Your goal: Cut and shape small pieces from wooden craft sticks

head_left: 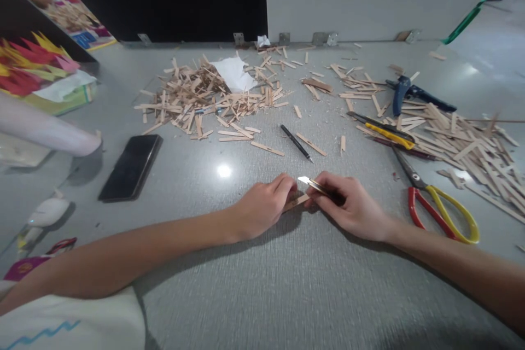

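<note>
The left hand (262, 209) pinches a wooden stick (296, 202) flat on the table (262, 295), just left of the craft knife (314, 184) clamped in the right hand (353, 209), seemingly mid-trim, so the next stroke needs steady downward pressure.

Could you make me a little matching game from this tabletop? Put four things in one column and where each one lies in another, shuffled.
Things:
1. phone
2. scissors
3. pen
4. craft knife

Places:
A. in the right hand, blade beside the left hand
B. far right, next to a heap of wooden sticks
C. left side of the table, face down
D. middle, just beyond both hands

Pairs: 1-C, 2-B, 3-D, 4-A
</note>
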### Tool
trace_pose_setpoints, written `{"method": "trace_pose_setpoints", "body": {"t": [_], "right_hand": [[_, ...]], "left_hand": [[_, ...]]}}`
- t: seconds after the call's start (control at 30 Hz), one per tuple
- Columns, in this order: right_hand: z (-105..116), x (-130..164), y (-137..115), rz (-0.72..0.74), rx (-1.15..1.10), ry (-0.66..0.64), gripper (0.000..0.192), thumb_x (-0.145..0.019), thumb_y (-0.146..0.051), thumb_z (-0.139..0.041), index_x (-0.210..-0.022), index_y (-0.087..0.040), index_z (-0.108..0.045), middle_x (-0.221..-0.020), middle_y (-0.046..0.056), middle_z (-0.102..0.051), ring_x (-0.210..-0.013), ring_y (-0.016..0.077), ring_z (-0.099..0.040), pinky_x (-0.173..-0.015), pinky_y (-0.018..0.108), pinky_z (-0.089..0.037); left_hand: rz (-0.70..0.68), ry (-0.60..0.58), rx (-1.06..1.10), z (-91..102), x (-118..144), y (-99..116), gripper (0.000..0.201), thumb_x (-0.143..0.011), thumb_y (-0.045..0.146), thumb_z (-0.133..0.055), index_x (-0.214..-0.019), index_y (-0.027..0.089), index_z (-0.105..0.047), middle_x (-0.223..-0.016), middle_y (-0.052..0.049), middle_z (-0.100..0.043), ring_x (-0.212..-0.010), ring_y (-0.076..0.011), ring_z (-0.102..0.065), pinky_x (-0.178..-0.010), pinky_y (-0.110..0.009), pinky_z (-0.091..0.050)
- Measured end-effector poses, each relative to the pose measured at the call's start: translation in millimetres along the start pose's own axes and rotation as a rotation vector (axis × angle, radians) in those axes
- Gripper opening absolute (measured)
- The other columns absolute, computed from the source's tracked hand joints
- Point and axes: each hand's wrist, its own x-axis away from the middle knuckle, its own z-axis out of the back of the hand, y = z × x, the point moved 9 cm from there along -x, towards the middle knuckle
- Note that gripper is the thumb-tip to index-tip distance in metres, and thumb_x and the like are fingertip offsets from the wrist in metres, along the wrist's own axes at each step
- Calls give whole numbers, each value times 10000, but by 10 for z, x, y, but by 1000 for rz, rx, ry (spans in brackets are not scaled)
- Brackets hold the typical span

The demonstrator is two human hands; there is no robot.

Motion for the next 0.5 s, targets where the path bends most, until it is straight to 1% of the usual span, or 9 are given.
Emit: {"method": "trace_pose_setpoints", "body": {"t": [0.1,0.2,0.33,0.43,0.5], "right_hand": [[73,11,15,16,-4,98,71,-1022,-239,-581,-971,-215,-624,-805,32,-756,-670,155,-656,-620,283,-494],[138,22,64,-11,-22,191,112,-1052,-315,-583,-1005,-217,-611,-839,48,-777,-627,148,-616,-577,282,-469],[151,33,60,-10,-22,220,152,-1052,-351,-595,-980,-219,-614,-821,45,-771,-638,150,-614,-591,284,-475],[154,44,64,-16,-2,226,174,-1048,-378,-615,-979,-219,-631,-811,40,-755,-641,154,-615,-580,287,-463],[155,50,77,-21,2,227,186,-1045,-397,-629,-988,-220,-642,-816,39,-751,-646,158,-621,-582,291,-467]], "left_hand": [[39,55,207,105,-34,-47,262,-1147,184,-339,-1055,151,-582,-827,-31,-687,-584,-135,-626,-536,-238,-476],[85,63,390,170,-87,-93,296,-1154,205,-359,-1031,157,-624,-796,-23,-706,-633,-128,-649,-597,-225,-503],[125,40,508,169,-126,-119,216,-1122,264,-493,-1052,158,-668,-755,-1,-699,-595,-113,-617,-578,-214,-477],[144,38,554,163,-126,-127,175,-1087,258,-541,-1029,156,-670,-725,13,-681,-571,-104,-587,-562,-208,-451],[189,17,601,147,-124,-156,159,-1070,264,-558,-1016,159,-665,-687,27,-662,-554,-102,-577,-553,-206,-442]]}}
